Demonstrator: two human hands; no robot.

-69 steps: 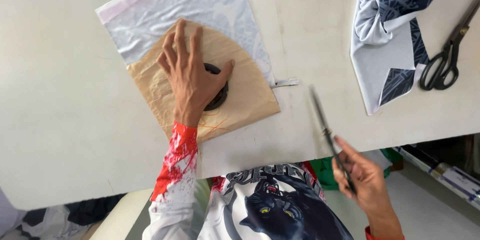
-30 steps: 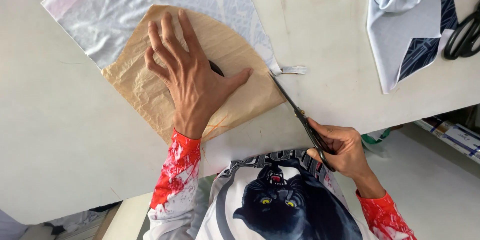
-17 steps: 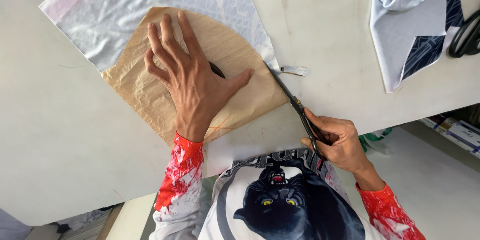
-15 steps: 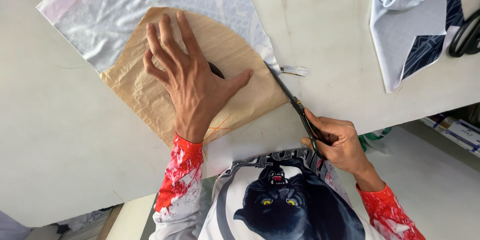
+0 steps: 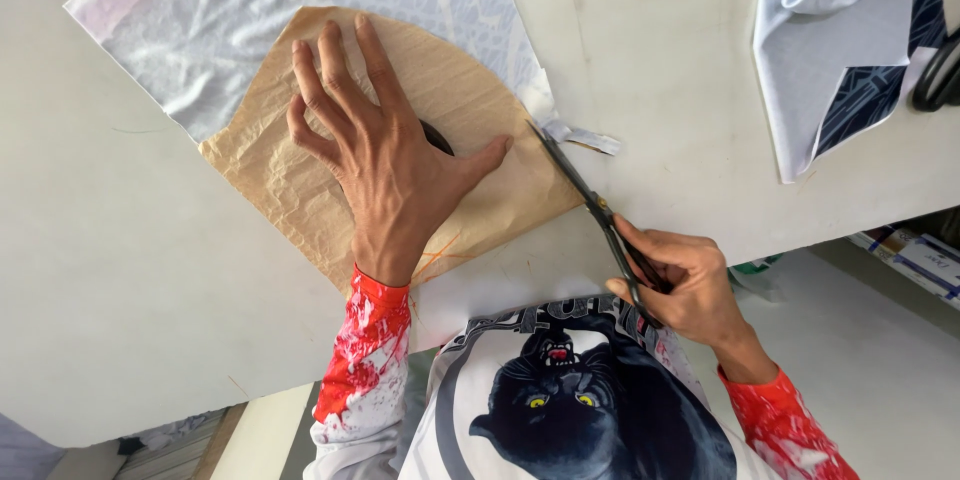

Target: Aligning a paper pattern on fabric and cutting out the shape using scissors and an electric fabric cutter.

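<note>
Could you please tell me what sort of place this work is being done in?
Probably a tailoring or garment workshop: a brown paper pattern lies on pale fabric on a white cutting table, and the right hand cuts with scissors.

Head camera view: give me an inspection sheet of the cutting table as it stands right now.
Surface: white table, bare at the left and front.
Job's things: brown paper pattern lies on pale printed fabric; scissors have their blades at the pattern's right edge; a small fabric scrap lies beside the tips.
Clutter: folded grey and navy fabric at the far right; a dark object at the frame edge, too cut off to identify.
Grippers: left hand pressed flat on the pattern, fingers spread; right hand closed on the scissors' handles.
Cables: nothing seen.
Surroundings: floor and a box below the table's right edge.
</note>
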